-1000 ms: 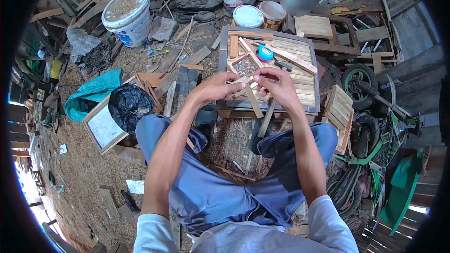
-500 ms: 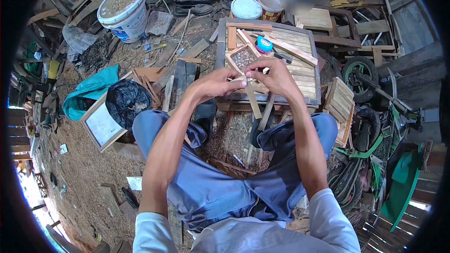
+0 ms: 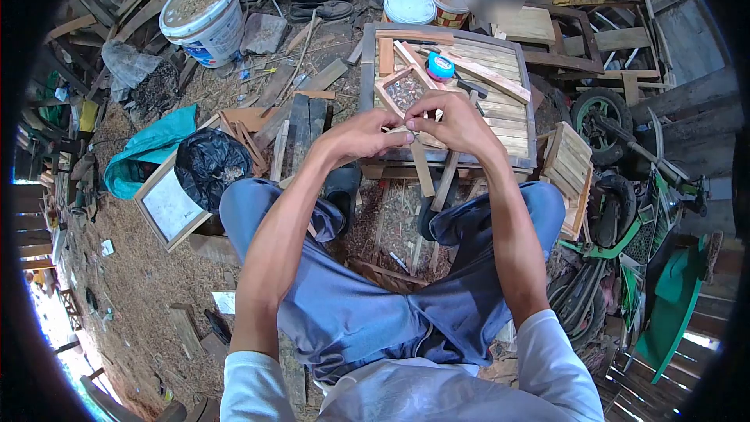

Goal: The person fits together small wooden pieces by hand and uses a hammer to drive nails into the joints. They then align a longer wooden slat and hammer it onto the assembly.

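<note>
My left hand is closed, its thumb and fingers pinching the near corner of a small wooden frame. Opposite it, my right hand pinches at the same corner, its fingertips meeting close to my left thumb. Whatever lies between the right fingertips is too small to make out. From beneath the hands a thin wooden strip slants down toward my knees. Beyond the hands a blue and pink round tub sits on a slatted wooden tabletop.
Loose wooden strips and a dark tool lie on the tabletop. Buckets stand behind it. A black bag and a framed white panel are at left. At right are stacked slatted wood and a green motorbike.
Both hands stay pinched at the frame's corner, with only slight finger movement. The whole view has shifted slightly.
</note>
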`<act>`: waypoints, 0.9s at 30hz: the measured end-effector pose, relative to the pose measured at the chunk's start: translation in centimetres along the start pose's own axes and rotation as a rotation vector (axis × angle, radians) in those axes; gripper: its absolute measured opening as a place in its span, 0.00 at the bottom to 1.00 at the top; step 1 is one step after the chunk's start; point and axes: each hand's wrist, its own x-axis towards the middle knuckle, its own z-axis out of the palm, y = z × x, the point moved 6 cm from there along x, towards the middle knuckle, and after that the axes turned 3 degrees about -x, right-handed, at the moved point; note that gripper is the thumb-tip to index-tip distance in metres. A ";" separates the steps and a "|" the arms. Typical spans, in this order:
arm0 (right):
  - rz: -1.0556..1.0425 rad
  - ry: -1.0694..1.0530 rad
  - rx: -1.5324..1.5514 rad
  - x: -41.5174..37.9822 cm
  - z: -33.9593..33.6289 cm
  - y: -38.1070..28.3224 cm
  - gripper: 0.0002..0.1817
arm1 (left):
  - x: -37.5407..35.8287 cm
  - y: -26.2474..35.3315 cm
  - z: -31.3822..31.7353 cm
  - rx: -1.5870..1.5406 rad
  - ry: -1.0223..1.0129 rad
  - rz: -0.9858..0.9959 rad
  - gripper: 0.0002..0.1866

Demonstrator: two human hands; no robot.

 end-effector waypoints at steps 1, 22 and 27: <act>-0.009 0.002 -0.001 0.0 0.0 0.0 0.08 | -0.1 0.1 0.1 -0.008 0.001 0.007 0.24; -0.016 0.114 0.068 -0.1 -0.4 0.6 0.09 | 0.7 -0.4 -0.7 0.009 0.074 0.045 0.22; 0.019 0.131 0.076 0.0 0.0 1.2 0.10 | 0.8 -0.6 -0.8 0.002 0.078 0.020 0.21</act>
